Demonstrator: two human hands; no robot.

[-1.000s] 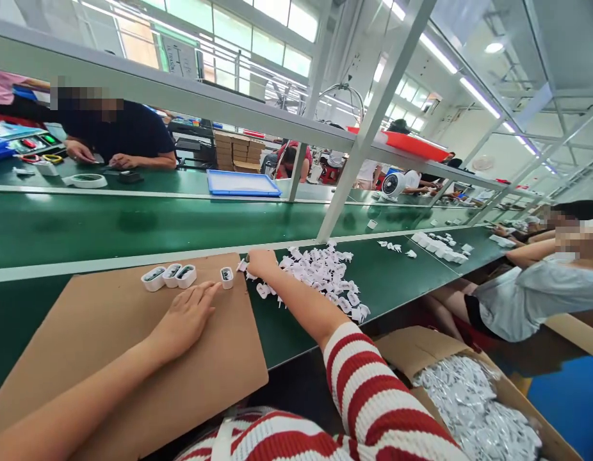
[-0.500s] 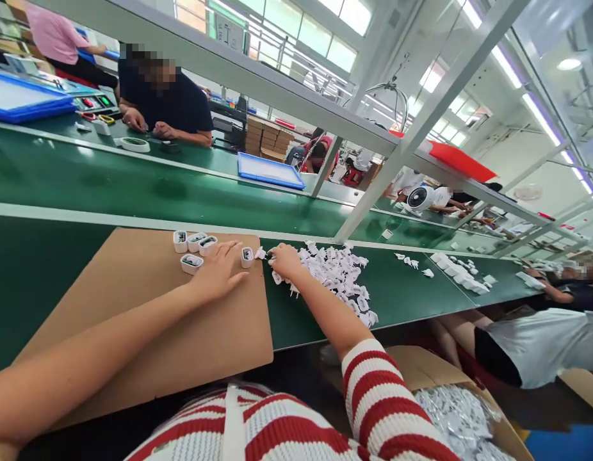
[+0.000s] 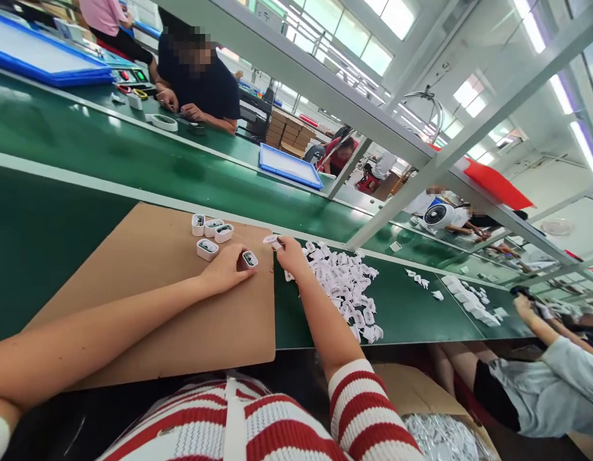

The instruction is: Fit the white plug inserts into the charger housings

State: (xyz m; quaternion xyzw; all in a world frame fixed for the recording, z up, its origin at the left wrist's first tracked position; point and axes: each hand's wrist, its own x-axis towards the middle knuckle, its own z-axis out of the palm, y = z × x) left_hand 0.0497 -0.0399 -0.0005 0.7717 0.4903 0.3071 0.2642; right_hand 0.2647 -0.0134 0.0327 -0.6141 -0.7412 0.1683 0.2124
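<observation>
Left hand (image 3: 227, 267): lies on the cardboard sheet (image 3: 147, 301) nr its far right corner, fingers loosely curled; fingertips pinch a small white housing (image 3: 250, 258) that stands on the board.
Right hand (image 3: 291, 253): just past the sheet's right edge, closed round a small white plug piece (image 3: 271, 240) held at the fingertips. Grip itself hard to make out, palm faces away.
Other housings: four white ones (image 3: 211, 232) in a cluster nr the sheet's far edge, three in a row w/ one in front; dark insides, detail too small to tell.
Loose parts: pile of white plug pieces (image 3: 347, 288) on the green bench (image 3: 47, 218), right of the sheet, running twd the near edge.
Box: cardboard carton (image 3: 421, 397) below the bench's near edge, cut off by the frame; shiny white stuff inside, can't tell what.
Striped sleeve (image 3: 368, 410): covers the right upper arm; left forearm bare.
Across the conveyor: a person in a dark top w/ tape roll (image 3: 163, 121), blue tray (image 3: 291, 166).
Far right: another seated person, arm out over the bench, partly cut off.
</observation>
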